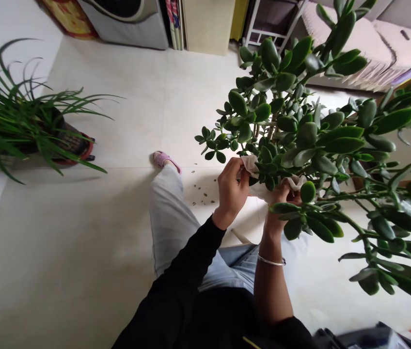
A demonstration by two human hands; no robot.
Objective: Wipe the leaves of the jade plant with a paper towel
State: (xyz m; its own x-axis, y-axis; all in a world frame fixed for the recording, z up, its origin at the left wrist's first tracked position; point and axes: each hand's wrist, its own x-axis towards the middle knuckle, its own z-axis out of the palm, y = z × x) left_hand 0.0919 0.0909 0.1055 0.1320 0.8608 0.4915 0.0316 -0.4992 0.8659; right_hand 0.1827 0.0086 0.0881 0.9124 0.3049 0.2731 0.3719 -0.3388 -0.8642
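A large jade plant point(307, 135) with thick, glossy green leaves spreads over the right side of the view. At its lower left edge, my left hand point(231, 191) pinches one end of a pale cloth point(251, 166) against the leaves. My right hand point(280, 201), with a silver bangle on the wrist, grips another part of the same cloth a little to the right. Leaves partly cover the right fingers. Between the two hands the cloth hangs beneath a cluster of leaves.
Small dark bits point(205, 194) lie scattered on the pale tiled floor point(118, 232) near my pink slipper point(165, 160). A potted plant with long, narrow leaves point(12, 116) stands at left. A grey appliance point(129, 24) and a sofa point(369, 48) line the far side.
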